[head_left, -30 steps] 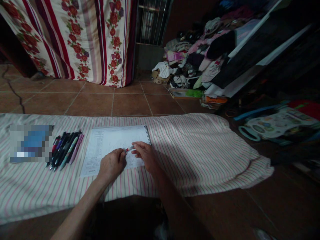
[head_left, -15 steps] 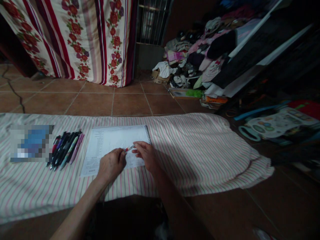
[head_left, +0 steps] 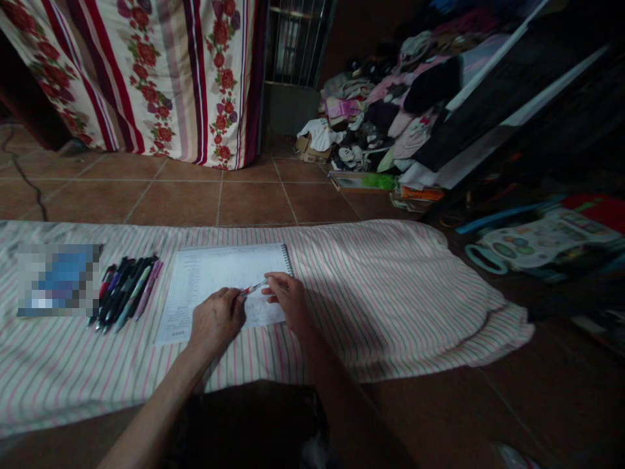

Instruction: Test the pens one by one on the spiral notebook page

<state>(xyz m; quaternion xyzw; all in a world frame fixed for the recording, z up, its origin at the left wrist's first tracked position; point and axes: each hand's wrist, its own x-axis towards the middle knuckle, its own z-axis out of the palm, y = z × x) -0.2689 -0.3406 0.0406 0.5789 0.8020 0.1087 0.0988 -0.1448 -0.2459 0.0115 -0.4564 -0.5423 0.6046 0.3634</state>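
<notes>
Over the spiral-bound notepad (head_left: 215, 267), my two hands meet at a slim pen or pen part (head_left: 254, 286), reddish toward the left and pale toward the right. My left hand (head_left: 218, 319) is closed round its left end, which the fingers hide. The fingertips of my right hand (head_left: 288, 299) pinch its thin right end, while the other fingers curl loosely below. Whether it is one piece or two is too small to tell. Printed lines and faint marks show on the notepad's page.
Left of the notepad several pens (head_left: 127, 293) lie side by side, with a pixelated blue item (head_left: 58, 280) beyond them. A striped cloth (head_left: 381, 293) covers the low surface. Behind are a floral curtain (head_left: 166, 78), tiled floor (head_left: 185, 200) and a heap of clothes (head_left: 381, 111).
My right hand has shifted slightly to the right, away from my left hand. A little more of the slim pen or pen part shows between them. My left hand has barely moved.
</notes>
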